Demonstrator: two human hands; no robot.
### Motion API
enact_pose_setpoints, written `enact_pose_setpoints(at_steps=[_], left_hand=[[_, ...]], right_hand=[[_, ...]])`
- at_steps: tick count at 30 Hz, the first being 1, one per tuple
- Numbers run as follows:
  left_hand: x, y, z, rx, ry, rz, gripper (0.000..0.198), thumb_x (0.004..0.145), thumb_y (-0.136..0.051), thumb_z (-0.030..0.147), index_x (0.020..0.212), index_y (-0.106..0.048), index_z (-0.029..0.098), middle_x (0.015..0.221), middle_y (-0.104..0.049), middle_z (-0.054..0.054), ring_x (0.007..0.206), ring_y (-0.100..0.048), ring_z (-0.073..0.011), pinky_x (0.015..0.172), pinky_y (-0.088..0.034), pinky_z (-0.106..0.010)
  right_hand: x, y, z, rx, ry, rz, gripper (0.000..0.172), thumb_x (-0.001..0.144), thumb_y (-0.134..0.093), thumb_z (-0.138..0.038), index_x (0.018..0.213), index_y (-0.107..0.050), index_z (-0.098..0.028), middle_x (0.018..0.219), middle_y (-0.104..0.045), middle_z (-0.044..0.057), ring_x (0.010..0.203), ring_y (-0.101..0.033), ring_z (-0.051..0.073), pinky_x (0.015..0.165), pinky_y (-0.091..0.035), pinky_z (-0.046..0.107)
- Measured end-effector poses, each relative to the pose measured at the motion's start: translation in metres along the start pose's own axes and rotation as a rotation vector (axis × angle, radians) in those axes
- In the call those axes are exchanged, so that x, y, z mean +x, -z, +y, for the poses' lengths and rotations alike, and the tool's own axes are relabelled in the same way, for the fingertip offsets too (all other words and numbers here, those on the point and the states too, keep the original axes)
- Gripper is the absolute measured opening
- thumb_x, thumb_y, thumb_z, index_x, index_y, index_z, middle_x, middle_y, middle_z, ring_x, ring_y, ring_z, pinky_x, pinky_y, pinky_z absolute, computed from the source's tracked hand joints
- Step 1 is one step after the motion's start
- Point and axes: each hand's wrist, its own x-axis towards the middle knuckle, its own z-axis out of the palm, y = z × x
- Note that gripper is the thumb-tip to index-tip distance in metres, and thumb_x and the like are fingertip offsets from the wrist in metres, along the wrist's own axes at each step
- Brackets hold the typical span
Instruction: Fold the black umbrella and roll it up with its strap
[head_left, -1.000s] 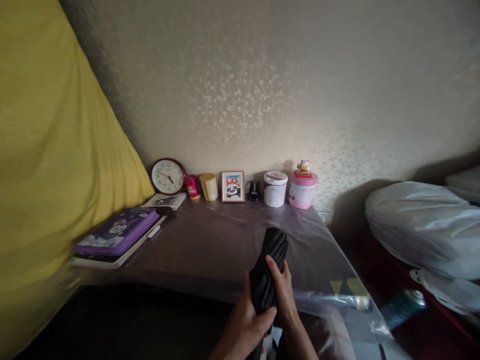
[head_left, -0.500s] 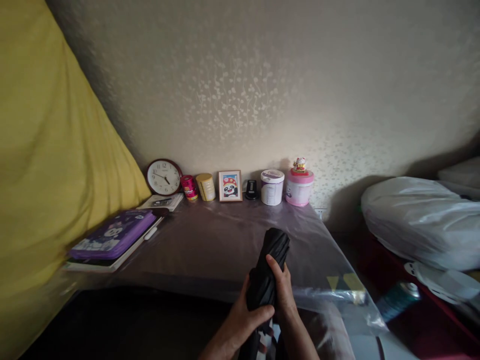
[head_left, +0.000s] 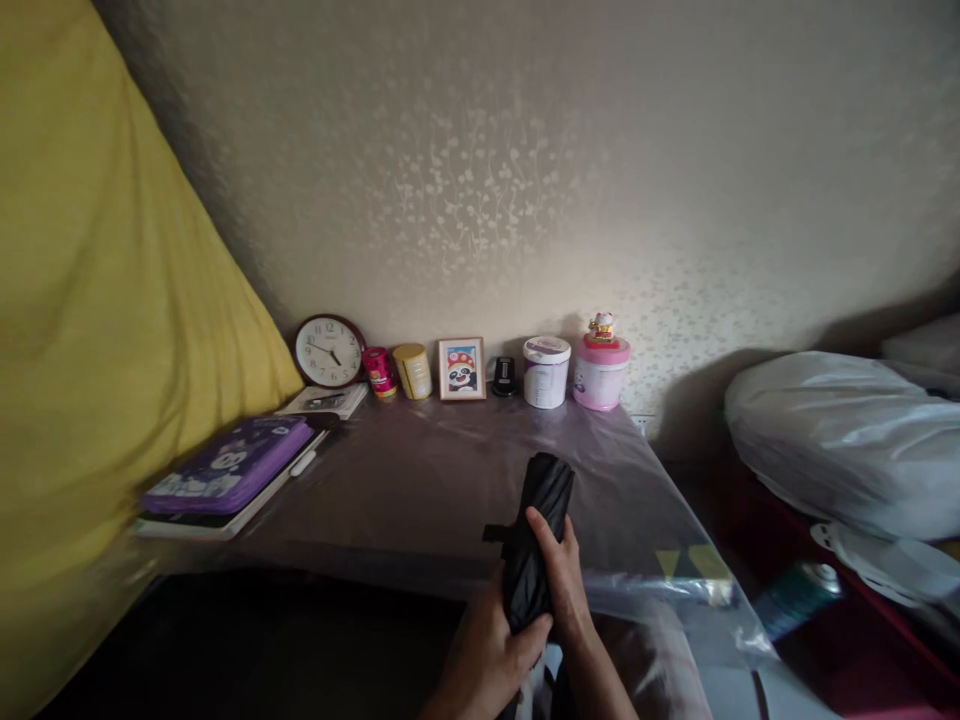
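**Dim Corner, Papered Wall**

I see a pale wall (head_left: pixel 525 150) with a faint floral pattern, lit softly at the middle. A yellow fabric (head_left: pixel 90 330) slopes down on the left. Below, a table (head_left: pixel 420 480) under clear plastic film stands against the wall; a round clock (head_left: pixel 328 351) leans there. Shadow fills the right corner.

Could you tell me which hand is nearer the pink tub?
Right. The right hand grips the black umbrella farther up, toward the pink tub; the left hand grips lower down.
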Motion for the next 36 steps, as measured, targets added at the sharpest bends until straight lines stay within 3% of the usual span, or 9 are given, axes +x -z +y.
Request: enact_pose_setpoints(at_steps=[6, 12, 16, 20, 23, 26, 29, 32, 36], left_hand=[[0.002, -0.005, -0.006, 0.325, -0.127, 0.1, 0.064, 0.073, -0.054, 0.027, 0.132, -0.034, 0.013, 0.123, -0.056, -0.015, 0.11, -0.054, -0.0257, 0.09, -0.041, -0.031], [-0.001, -0.007, -0.008, 0.524, -0.045, 0.138, 0.077, 0.075, -0.052, 0.031, 0.14, -0.021, 0.004, 0.119, -0.055, -0.022, 0.104, -0.057, -0.0315, 0.084, -0.043, -0.037], [0.0, 0.004, -0.003, 0.36, -0.078, 0.059, 0.082, 0.069, -0.064, 0.033, 0.138, -0.026, 0.01, 0.133, -0.045, -0.019, 0.12, -0.046, -0.0298, 0.096, -0.038, -0.035], [0.006, 0.024, 0.01, -0.017, -0.05, -0.076, 0.064, 0.076, -0.061, 0.043, 0.13, -0.039, 0.018, 0.128, -0.053, -0.011, 0.119, -0.047, -0.0249, 0.098, -0.037, -0.033], [0.011, 0.032, 0.019, -0.305, 0.055, -0.167, 0.066, 0.08, -0.053, 0.051, 0.134, -0.034, 0.018, 0.129, -0.053, -0.01, 0.119, -0.049, -0.0237, 0.099, -0.038, -0.035], [0.012, 0.027, 0.024, -0.443, 0.037, -0.211, 0.071, 0.075, -0.064, 0.045, 0.135, -0.033, 0.023, 0.133, -0.05, -0.007, 0.12, -0.049, -0.0235, 0.1, -0.039, -0.034], [0.008, 0.017, 0.025, -0.519, 0.085, -0.158, 0.079, 0.068, -0.071, 0.037, 0.136, -0.032, 0.024, 0.128, -0.054, -0.007, 0.11, -0.057, -0.0251, 0.091, -0.046, -0.034], [0.004, 0.011, 0.027, -0.516, 0.098, -0.137, 0.072, 0.068, -0.071, 0.033, 0.131, -0.038, 0.022, 0.118, -0.061, -0.007, 0.104, -0.06, -0.0244, 0.086, -0.049, -0.032], [0.005, 0.014, 0.03, -0.437, 0.085, -0.108, 0.06, 0.068, -0.069, 0.03, 0.123, -0.047, 0.017, 0.105, -0.067, -0.007, 0.097, -0.062, -0.0238, 0.078, -0.05, -0.029]], right_hand=[[-0.003, -0.002, -0.003, -0.076, 0.066, 0.037, 0.047, 0.063, -0.07, -0.047, 0.098, -0.057, -0.018, 0.082, -0.067, 0.0, 0.077, -0.062, 0.019, 0.069, -0.049, 0.027], [0.002, -0.003, 0.005, -0.051, 0.023, 0.079, 0.049, 0.057, -0.075, -0.044, 0.094, -0.057, -0.018, 0.076, -0.066, -0.001, 0.073, -0.061, 0.019, 0.068, -0.049, 0.028], [0.005, 0.0, 0.007, 0.048, -0.005, 0.046, 0.048, 0.058, -0.075, -0.044, 0.095, -0.058, -0.018, 0.075, -0.066, -0.001, 0.069, -0.062, 0.018, 0.064, -0.049, 0.027], [0.0, 0.0, 0.001, 0.184, -0.109, -0.055, 0.044, 0.062, -0.072, -0.045, 0.095, -0.059, -0.017, 0.068, -0.064, -0.002, 0.061, -0.061, 0.016, 0.063, -0.05, 0.028], [-0.007, -0.003, -0.003, 0.274, -0.199, -0.135, 0.042, 0.065, -0.07, -0.045, 0.094, -0.061, -0.016, 0.069, -0.065, 0.0, 0.061, -0.062, 0.017, 0.066, -0.052, 0.03], [-0.012, -0.005, -0.004, 0.292, -0.221, -0.175, 0.043, 0.066, -0.068, -0.046, 0.094, -0.062, -0.014, 0.076, -0.067, 0.004, 0.067, -0.064, 0.02, 0.067, -0.052, 0.032], [-0.012, -0.005, -0.004, 0.207, -0.155, -0.17, 0.044, 0.066, -0.068, -0.046, 0.095, -0.062, -0.014, 0.08, -0.068, 0.004, 0.074, -0.064, 0.022, 0.069, -0.052, 0.032], [-0.008, -0.002, -0.004, 0.043, -0.057, -0.166, 0.047, 0.067, -0.067, -0.048, 0.101, -0.06, -0.016, 0.089, -0.068, 0.004, 0.085, -0.063, 0.023, 0.075, -0.051, 0.032], [-0.001, -0.002, 0.002, -0.221, 0.065, -0.085, 0.072, 0.065, -0.067, -0.051, 0.126, -0.045, -0.018, 0.11, -0.063, 0.007, 0.103, -0.058, 0.026, 0.09, -0.045, 0.035]])
